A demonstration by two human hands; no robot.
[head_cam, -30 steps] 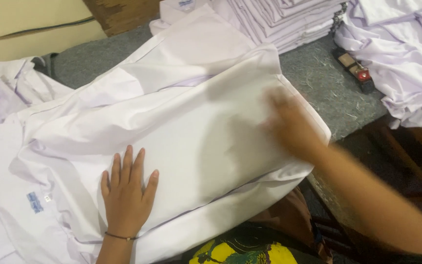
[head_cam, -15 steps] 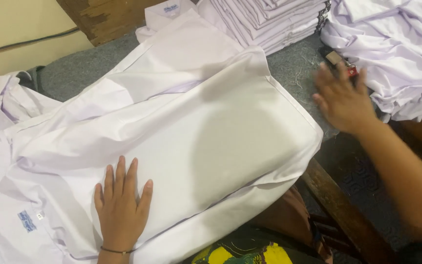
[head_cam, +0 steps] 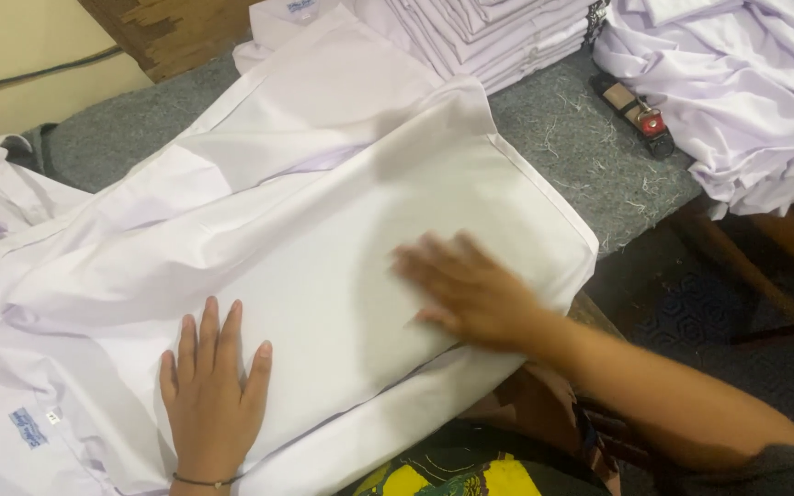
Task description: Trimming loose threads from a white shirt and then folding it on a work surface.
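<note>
Shirt [head_cam: 323,239], pale lilac-white, lies spread over the grey bench [head_cam: 590,174], its folded edge overhanging the near side. Left hand [head_cam: 213,404] lies flat on it at 7 o'clock, fingers spread, grasping nothing. Right hand [head_cam: 466,289], blurred, lies open-palmed on the cloth at 4 o'clock. Stack [head_cam: 498,37] of folded shirts sits at 12 o'clock, a heap [head_cam: 737,92] of loose ones at 2, with a dark tool [head_cam: 636,115] between them.

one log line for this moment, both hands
left hand: flat on white shirt | right hand: flat on shirt, blurred | table: folded stack
</note>
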